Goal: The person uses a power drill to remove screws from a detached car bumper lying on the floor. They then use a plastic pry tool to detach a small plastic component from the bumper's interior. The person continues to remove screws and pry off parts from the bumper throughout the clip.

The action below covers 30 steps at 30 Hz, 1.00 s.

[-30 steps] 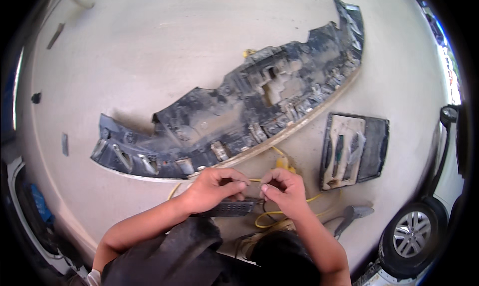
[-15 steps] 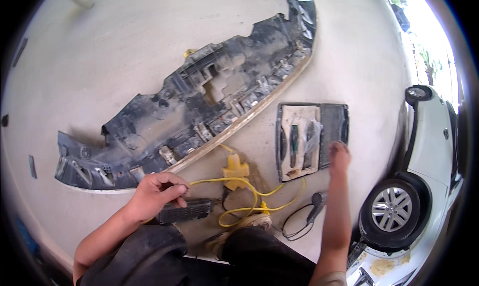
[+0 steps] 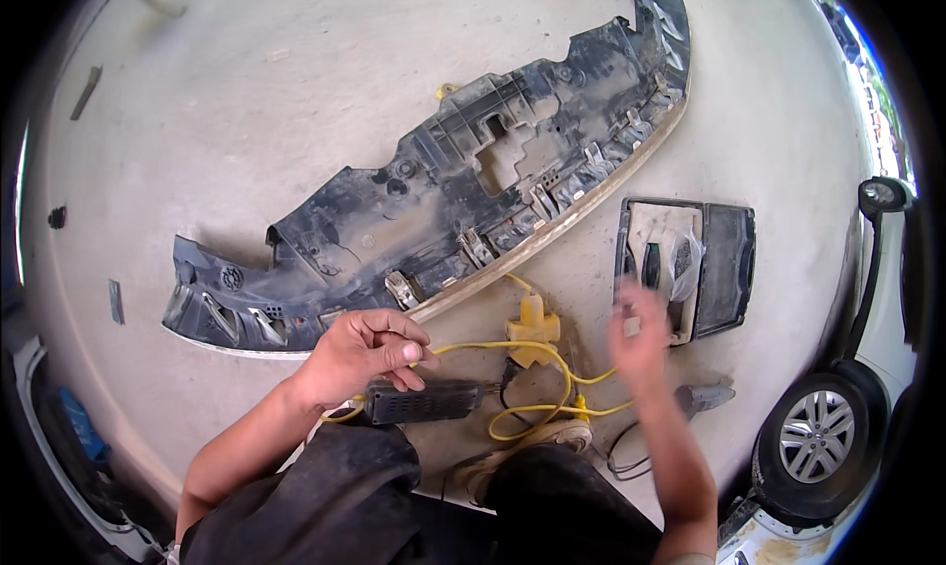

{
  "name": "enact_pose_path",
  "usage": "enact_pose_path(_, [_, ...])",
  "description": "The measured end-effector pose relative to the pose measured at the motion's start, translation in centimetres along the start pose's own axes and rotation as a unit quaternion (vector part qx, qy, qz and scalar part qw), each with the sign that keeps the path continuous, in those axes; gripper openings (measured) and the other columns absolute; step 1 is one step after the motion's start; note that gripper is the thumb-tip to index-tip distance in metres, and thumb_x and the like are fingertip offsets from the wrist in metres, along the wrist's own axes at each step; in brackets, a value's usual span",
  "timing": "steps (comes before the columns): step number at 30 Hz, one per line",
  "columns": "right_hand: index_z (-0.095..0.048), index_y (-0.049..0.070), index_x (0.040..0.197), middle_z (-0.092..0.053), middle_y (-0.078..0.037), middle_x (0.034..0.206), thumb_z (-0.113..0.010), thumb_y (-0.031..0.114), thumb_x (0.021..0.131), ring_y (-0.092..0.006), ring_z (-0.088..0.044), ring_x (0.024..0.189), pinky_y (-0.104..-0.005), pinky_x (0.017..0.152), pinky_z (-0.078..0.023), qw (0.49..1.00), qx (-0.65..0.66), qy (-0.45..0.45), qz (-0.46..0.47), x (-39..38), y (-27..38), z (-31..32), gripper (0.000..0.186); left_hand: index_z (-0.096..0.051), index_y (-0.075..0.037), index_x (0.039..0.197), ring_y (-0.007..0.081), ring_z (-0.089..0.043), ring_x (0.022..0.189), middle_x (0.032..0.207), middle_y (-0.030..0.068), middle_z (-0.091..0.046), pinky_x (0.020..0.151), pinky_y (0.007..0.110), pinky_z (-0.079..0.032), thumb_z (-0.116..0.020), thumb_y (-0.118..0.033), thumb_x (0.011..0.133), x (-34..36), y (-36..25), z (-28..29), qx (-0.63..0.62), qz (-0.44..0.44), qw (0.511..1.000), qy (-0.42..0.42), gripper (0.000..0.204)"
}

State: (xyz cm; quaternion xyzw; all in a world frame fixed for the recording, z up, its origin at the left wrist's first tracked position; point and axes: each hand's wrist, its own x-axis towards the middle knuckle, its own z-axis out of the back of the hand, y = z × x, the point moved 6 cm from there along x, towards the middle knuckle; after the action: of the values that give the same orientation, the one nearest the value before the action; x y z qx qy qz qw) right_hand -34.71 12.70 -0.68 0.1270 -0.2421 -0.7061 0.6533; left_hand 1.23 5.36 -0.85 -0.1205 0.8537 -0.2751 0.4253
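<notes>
My left hand (image 3: pixel 365 353) is closed in a pinch on something too small to make out, above a black perforated plastic piece (image 3: pixel 424 404) and a yellow cable. My right hand (image 3: pixel 639 333) is smeared by motion over the left edge of an open black tool case (image 3: pixel 724 269), which holds a dark-handled tool (image 3: pixel 650 263) and a small clear bag (image 3: pixel 684 265). Beyond both hands lies a large, dusty black bumper part (image 3: pixel 394 235) with metal clips along its near edge. A yellow multi-socket block (image 3: pixel 532 331) sits on the floor between my hands.
Looped yellow cable (image 3: pixel 493 427) runs near my shoes. A grey power tool (image 3: pixel 702 401) with a cord lies right of my right arm. A white car with its wheel (image 3: pixel 818 437) stands at the right, another vehicle (image 3: pixel 64 466) at the left. Loose strips (image 3: pixel 87 92) lie on the floor.
My right hand left its place beside the left one, reached over the case's lid and now sits further toward the case's left side. My left hand stays pinched; the view has shifted.
</notes>
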Motion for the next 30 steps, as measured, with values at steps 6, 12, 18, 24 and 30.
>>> enact_pose_path(6, [-0.058,0.009,0.131,-0.063,-0.012,0.116,-0.078,0.035,0.083,-0.0316,-0.062,0.105,-0.0429,0.088,-0.053,0.942,0.106,0.305,0.088,-6.5,17.3,-11.4,0.057,-0.067,0.003,0.103,0.0195,-0.073,0.074,0.093,0.0169,-0.074,0.066,0.031,-0.063,-0.069,-0.016,0.098,-0.4,-1.0,1.4,-0.006,-0.055,0.998,-0.043,0.020])
enact_pose_path(12, [-0.051,0.006,0.137,-0.060,-0.013,0.110,-0.070,0.025,0.083,-0.0305,-0.061,0.103,-0.0432,0.087,-0.050,0.933,0.004,0.344,0.108,-9.4,16.8,-13.5,0.060,-0.069,0.001,0.108,0.0169,-0.073,0.076,0.098,0.0137,-0.075,0.069,0.028,-0.061,-0.067,-0.012,0.099,-0.4,-2.1,2.8,-0.024,-0.073,0.994,-0.078,0.016])
enact_pose_path(18, [-0.052,0.005,0.118,-0.061,-0.015,0.101,-0.074,0.015,0.071,-0.0345,-0.063,0.098,-0.0445,0.087,-0.051,0.904,0.018,0.424,0.054,-9.9,16.1,-14.0,0.053,-0.068,0.000,0.104,0.0147,-0.070,0.069,0.091,0.0114,-0.074,0.064,0.027,-0.059,-0.066,-0.012,0.099,0.0,-1.7,2.7,0.030,-0.090,0.991,-0.099,0.013])
enact_pose_path(24, [-0.052,0.006,0.116,-0.061,-0.014,0.097,-0.078,0.016,0.066,-0.0350,-0.063,0.095,-0.0441,0.083,-0.053,0.880,0.016,0.470,0.068,-5.9,16.1,-7.9,0.057,-0.068,-0.001,0.102,0.0141,-0.069,0.065,0.087,0.0108,-0.073,0.061,0.026,-0.059,-0.068,-0.014,0.098,0.1,-1.7,3.4,0.050,-0.096,0.988,-0.106,0.014])
enact_pose_path(30, [-0.056,0.010,0.121,-0.058,-0.010,0.100,-0.080,0.016,0.063,-0.0324,-0.060,0.103,-0.0444,0.090,-0.051,0.905,0.026,0.412,0.100,-0.2,18.1,-1.9,0.063,-0.066,-0.002,0.103,0.0145,-0.068,0.066,0.087,0.0107,-0.073,0.061,0.026,-0.058,-0.067,-0.016,0.099,0.6,-1.5,3.1,0.049,-0.088,0.990,-0.096,0.014])
